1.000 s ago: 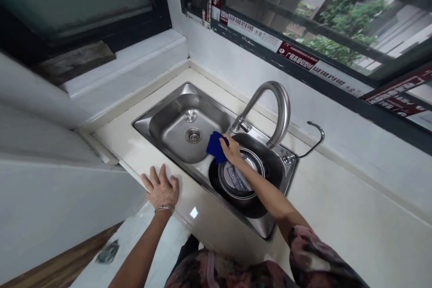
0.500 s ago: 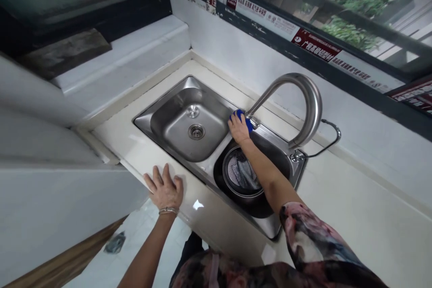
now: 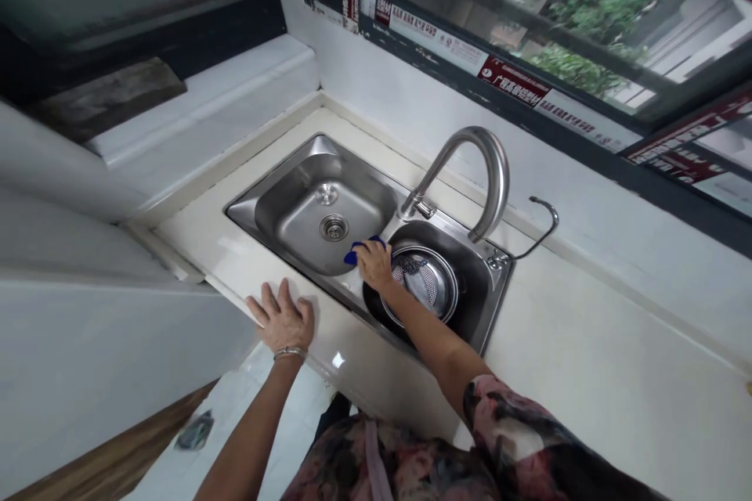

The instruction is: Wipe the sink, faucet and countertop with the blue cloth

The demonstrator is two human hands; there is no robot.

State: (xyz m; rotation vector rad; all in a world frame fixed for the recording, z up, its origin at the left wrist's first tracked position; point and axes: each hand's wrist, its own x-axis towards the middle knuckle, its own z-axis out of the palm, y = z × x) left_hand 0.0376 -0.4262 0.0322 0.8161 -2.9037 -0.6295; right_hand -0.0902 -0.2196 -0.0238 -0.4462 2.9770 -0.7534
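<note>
My right hand (image 3: 374,263) grips a blue cloth (image 3: 365,248) on the divider between the two bowls of the steel double sink (image 3: 276,246). The cloth pokes out past my fingers over the left bowl's edge. My left hand (image 3: 286,319) rests flat on the counter's front edge with its fingers spread, left of the sink, holding nothing. Below my right forearm, the right bowl holds a round perforated metal colander (image 3: 450,293) with something dark and shiny in it that I cannot make out.
A curved steel faucet (image 3: 499,164) rises behind the divider and arches over the right bowl. A thin bent spout (image 3: 555,219) stands at the sink's right corner. The pale counter (image 3: 593,352) continues right. A window frame (image 3: 435,55) runs along the back wall.
My right hand has moved with the blue cloth from the faucet's base forward and left along the divider. My left hand has stayed on the counter. The view has shifted slightly.
</note>
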